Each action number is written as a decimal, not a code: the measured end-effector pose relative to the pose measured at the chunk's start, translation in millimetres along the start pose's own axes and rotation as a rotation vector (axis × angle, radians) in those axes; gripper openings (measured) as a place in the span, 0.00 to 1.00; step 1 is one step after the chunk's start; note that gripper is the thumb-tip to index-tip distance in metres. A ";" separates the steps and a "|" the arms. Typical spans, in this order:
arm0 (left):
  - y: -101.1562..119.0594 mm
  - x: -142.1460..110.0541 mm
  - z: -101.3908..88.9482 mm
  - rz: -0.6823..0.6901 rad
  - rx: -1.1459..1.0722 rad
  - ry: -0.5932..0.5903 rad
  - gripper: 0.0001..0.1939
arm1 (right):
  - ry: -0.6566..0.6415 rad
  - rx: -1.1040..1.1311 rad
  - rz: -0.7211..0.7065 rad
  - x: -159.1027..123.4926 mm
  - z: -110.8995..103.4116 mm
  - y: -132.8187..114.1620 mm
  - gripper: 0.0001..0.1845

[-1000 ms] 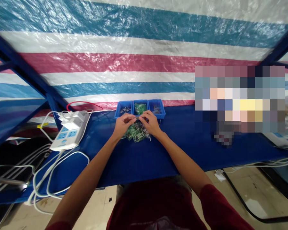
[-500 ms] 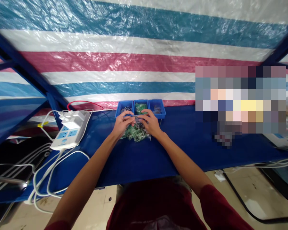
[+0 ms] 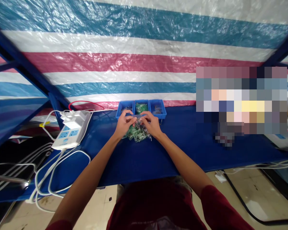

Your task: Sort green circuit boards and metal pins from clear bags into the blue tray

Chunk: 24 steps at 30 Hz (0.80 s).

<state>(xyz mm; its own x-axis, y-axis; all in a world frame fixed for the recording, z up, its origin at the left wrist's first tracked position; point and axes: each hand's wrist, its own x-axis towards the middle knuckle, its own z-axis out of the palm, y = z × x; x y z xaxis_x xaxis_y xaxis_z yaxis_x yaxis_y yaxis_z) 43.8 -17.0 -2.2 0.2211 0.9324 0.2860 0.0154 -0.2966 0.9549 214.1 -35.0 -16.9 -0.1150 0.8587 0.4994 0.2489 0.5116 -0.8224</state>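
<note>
My left hand (image 3: 125, 124) and my right hand (image 3: 151, 123) are raised close together over a pile of small parts. Both are closed, thumbs and fingers pinching what looks like a small clear plastic bag (image 3: 138, 117) stretched between them; its details are too small to make out. Below them lies a heap of green and clear packets (image 3: 136, 132) with thin metal pieces among them. Just behind my hands stand three blue bins: the left bin (image 3: 121, 104) with metal pieces, the middle bin (image 3: 141, 101) with green packets, the right bin (image 3: 164, 111) with small dull pieces.
A white power strip (image 3: 70, 134) with chargers plugged in lies at the left of the blue table (image 3: 139, 163), its white cables (image 3: 38, 179) looping over the edge. A striped plastic sheet (image 3: 124, 60) hangs behind. A blurred-out area covers the right side.
My fingers have shifted around the small clear piece, spreading somewhat half a second ago and now drawn in again. Both hands stay above the pile; the bins have not moved.
</note>
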 end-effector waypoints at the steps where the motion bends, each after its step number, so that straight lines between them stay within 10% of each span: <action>1: -0.3 0.0 0.5 -0.002 -0.020 0.019 0.23 | -0.014 -0.017 -0.034 -0.4 -0.6 -1.1 0.14; 15: -7.0 0.5 2.2 -0.019 -0.003 0.013 0.21 | 0.034 -0.282 -0.224 0.9 -0.1 9.7 0.11; 24: 1.5 -1.8 -8.1 0.353 0.488 0.054 0.18 | 0.035 -0.129 -0.034 3.3 0.8 7.4 0.16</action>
<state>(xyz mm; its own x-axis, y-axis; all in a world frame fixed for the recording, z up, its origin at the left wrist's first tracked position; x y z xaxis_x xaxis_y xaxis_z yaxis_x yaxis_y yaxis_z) 35.5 -17.5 -0.7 0.2447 0.7654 0.5952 0.3982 -0.6390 0.6581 214.8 -28.3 -21.5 -0.0927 0.8385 0.5370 0.3674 0.5300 -0.7642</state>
